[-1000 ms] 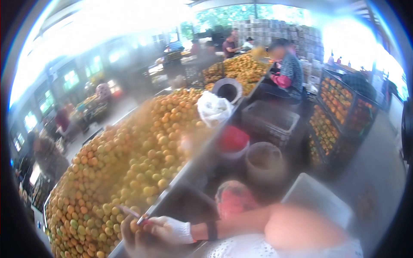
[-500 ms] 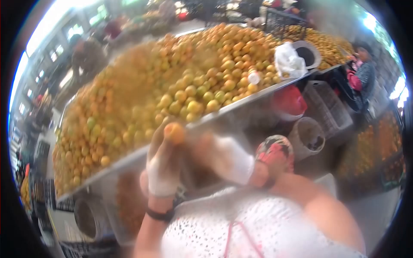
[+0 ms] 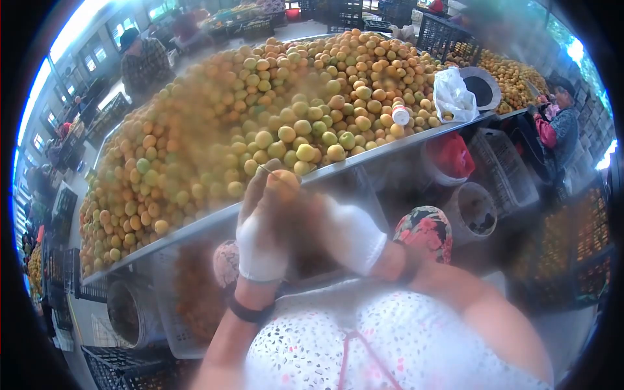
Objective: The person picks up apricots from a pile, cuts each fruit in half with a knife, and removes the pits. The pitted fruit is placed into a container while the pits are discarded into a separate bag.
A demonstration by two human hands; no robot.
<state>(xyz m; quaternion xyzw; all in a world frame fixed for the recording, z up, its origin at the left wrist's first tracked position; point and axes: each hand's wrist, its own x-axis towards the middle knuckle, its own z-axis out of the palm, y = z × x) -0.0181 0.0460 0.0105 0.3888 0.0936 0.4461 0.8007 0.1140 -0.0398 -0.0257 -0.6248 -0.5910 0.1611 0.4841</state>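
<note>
My left hand [image 3: 261, 237], in a white glove with darkened fingers, is closed around a round orange fruit [image 3: 284, 184], apricot-like in look, just in front of the table edge. A thin dark line crosses the top of that fruit; I cannot make out what it is. Close by on the right is my right hand [image 3: 351, 237], also in a white glove and turned toward the fruit. A brown smudge on the view hides its fingers. Beyond both hands, a large heap of orange, yellow and green fruit [image 3: 302, 130] covers the metal-edged table [image 3: 354, 160].
On the heap lie a white bottle [image 3: 400, 116] and a white plastic bag [image 3: 454, 96]. Below stand a bucket with something red [image 3: 455, 156], a pale bucket [image 3: 473, 211], a crate [image 3: 500, 172] and, left, a grey bucket [image 3: 127, 315]. Co-workers [image 3: 143, 65] are around the table.
The view has shifted and become sharper. My left hand still holds the fruit, now tilted slightly rightward; my right hand stays beside it. A co-worker at the far left now shows clearly.
</note>
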